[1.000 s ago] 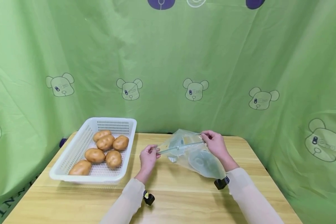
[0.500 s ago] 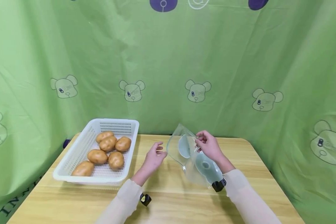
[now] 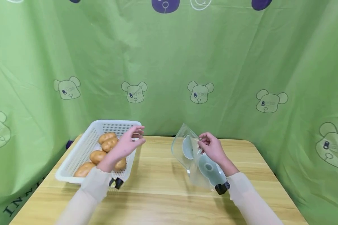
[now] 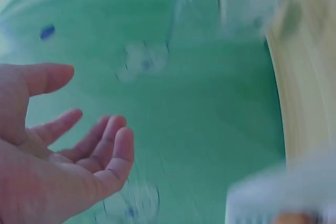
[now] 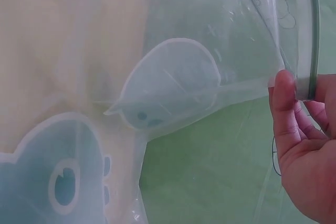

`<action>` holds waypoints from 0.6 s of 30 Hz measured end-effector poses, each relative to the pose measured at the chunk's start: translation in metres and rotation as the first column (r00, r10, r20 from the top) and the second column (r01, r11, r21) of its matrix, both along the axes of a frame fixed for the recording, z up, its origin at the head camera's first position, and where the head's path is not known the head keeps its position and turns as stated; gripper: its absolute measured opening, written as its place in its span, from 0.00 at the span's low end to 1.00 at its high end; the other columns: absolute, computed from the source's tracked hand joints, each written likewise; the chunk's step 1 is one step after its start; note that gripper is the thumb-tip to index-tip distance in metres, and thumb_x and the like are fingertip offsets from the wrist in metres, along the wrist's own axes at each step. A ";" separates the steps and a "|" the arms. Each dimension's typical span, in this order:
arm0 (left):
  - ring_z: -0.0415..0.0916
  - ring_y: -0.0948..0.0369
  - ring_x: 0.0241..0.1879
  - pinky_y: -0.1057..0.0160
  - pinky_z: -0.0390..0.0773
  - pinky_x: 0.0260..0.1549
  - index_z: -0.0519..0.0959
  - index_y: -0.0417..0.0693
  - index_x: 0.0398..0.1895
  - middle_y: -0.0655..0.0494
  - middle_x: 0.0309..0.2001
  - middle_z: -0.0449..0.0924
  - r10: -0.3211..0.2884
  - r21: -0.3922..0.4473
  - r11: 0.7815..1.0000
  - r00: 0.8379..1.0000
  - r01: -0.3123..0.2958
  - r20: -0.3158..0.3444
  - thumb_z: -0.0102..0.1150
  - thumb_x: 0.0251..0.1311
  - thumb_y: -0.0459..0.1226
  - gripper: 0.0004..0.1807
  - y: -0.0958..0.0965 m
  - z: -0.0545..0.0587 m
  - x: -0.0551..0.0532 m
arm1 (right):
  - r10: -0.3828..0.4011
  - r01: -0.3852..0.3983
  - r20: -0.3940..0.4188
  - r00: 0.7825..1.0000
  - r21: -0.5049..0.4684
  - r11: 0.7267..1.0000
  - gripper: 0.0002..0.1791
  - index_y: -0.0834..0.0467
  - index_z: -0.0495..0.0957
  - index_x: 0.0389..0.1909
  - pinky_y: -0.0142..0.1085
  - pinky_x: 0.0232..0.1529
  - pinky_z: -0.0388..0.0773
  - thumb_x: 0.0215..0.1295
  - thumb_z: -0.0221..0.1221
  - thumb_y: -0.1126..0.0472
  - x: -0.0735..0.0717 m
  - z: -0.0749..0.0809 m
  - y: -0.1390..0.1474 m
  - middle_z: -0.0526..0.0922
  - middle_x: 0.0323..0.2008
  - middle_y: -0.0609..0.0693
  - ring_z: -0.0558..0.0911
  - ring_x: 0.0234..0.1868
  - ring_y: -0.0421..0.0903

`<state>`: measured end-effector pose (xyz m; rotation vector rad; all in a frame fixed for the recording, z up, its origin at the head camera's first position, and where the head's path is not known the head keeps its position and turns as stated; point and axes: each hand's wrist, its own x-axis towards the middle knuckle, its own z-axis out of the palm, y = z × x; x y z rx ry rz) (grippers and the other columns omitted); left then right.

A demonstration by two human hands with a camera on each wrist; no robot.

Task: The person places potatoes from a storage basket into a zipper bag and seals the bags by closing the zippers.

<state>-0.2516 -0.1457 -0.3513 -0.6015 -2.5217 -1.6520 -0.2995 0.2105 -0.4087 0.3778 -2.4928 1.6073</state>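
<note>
Potatoes [image 3: 97, 157] lie in the white basket [image 3: 70, 179] at the left of the surface [image 3: 157, 187], at eight o'clock from the fingers of the left hand [image 3: 125, 146], the nearer hand. Over the basket's right side, those fingers are loosely spread, holding nothing, and point towards two o'clock. Further right, the clear bag [image 3: 195, 159] slants from eleven to five o'clock, its edge pinched by the fingers of the right hand [image 3: 212, 150].

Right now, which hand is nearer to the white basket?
Left. In the head view, the left hand overlaps the right side of the white basket; the right hand is away to the basket's right, pinching the clear bag.
</note>
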 end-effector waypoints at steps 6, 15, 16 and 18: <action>0.68 0.42 0.56 0.46 0.68 0.56 0.65 0.36 0.61 0.35 0.58 0.69 0.037 -0.112 0.993 0.999 -0.034 0.019 0.56 0.61 0.31 0.25 -0.047 -0.011 -0.028 | -0.006 0.006 -0.014 1.000 0.021 1.000 0.12 0.66 0.71 0.48 0.42 0.27 0.82 0.64 0.56 0.69 0.005 0.000 0.005 0.77 0.36 0.67 0.79 0.27 0.46; 0.73 0.47 0.52 0.47 0.67 0.56 0.75 0.42 0.52 0.42 0.51 0.77 -0.013 -0.350 0.936 0.996 0.043 0.087 0.62 0.58 0.37 0.19 -0.090 -0.035 -0.051 | -0.019 0.021 -0.053 0.998 0.042 0.999 0.12 0.65 0.71 0.47 0.37 0.25 0.81 0.64 0.57 0.68 0.008 0.003 0.010 0.77 0.35 0.64 0.79 0.28 0.48; 0.74 0.47 0.51 0.47 0.68 0.56 0.75 0.42 0.52 0.43 0.50 0.78 -0.036 -0.377 0.924 0.995 0.068 0.090 0.63 0.57 0.38 0.20 -0.092 -0.037 -0.052 | -0.022 0.024 -0.052 0.998 0.042 0.999 0.12 0.65 0.71 0.47 0.37 0.25 0.81 0.64 0.57 0.68 0.008 0.003 0.010 0.77 0.34 0.63 0.80 0.28 0.48; 0.73 0.44 0.52 0.46 0.68 0.55 0.74 0.38 0.53 0.39 0.51 0.76 -0.106 -0.395 0.907 0.988 0.143 0.113 0.64 0.56 0.38 0.22 -0.097 -0.040 -0.054 | -0.029 0.031 -0.051 0.998 0.037 0.999 0.12 0.65 0.72 0.47 0.36 0.25 0.81 0.64 0.57 0.68 0.010 0.003 0.011 0.77 0.34 0.62 0.80 0.28 0.48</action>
